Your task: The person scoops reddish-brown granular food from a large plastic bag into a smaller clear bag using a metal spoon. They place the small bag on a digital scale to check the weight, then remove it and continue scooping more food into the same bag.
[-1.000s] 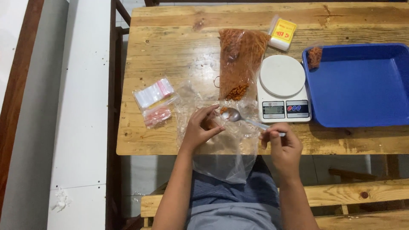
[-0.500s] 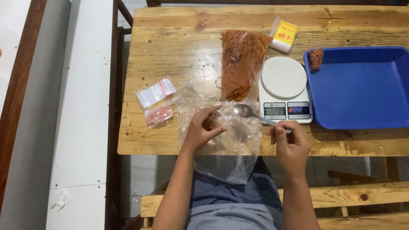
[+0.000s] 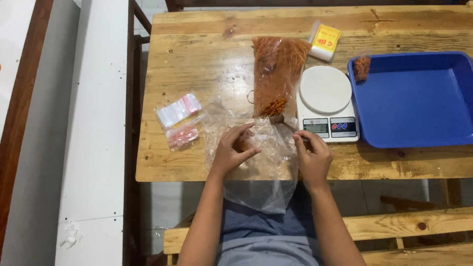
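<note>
My left hand (image 3: 235, 150) has its fingers curled and pinching the crumpled upper edge of a clear plastic bag (image 3: 261, 177), thumb against fingertips with the film gathered between them. My right hand (image 3: 311, 156) grips the bag's other side; its fingers are bent inward on the plastic, though whether anything else sits inside that grip I cannot tell.

The bag is thin, see-through and wrinkled. Its top lies on the near edge of the wooden table (image 3: 197, 54), and its lower part hangs off the edge over my lap. It looks empty as far as I can see through it.

Just beyond my hands lies a long clear bag of orange-brown shredded food (image 3: 277, 74), its open end pointing toward me and nearly meeting the bag I hold. Beside it, to the right, stands a white kitchen scale (image 3: 326, 103) with a round plate, just past my right hand's knuckles. Further right is a blue tray (image 3: 419, 128) with a small clump of the same shreds (image 3: 362, 68) at its far left corner. A yellow box (image 3: 324, 41) lies behind the scale. Left of my left hand, a stack of small zip bags (image 3: 178, 119) with red strips rests well apart.
</note>
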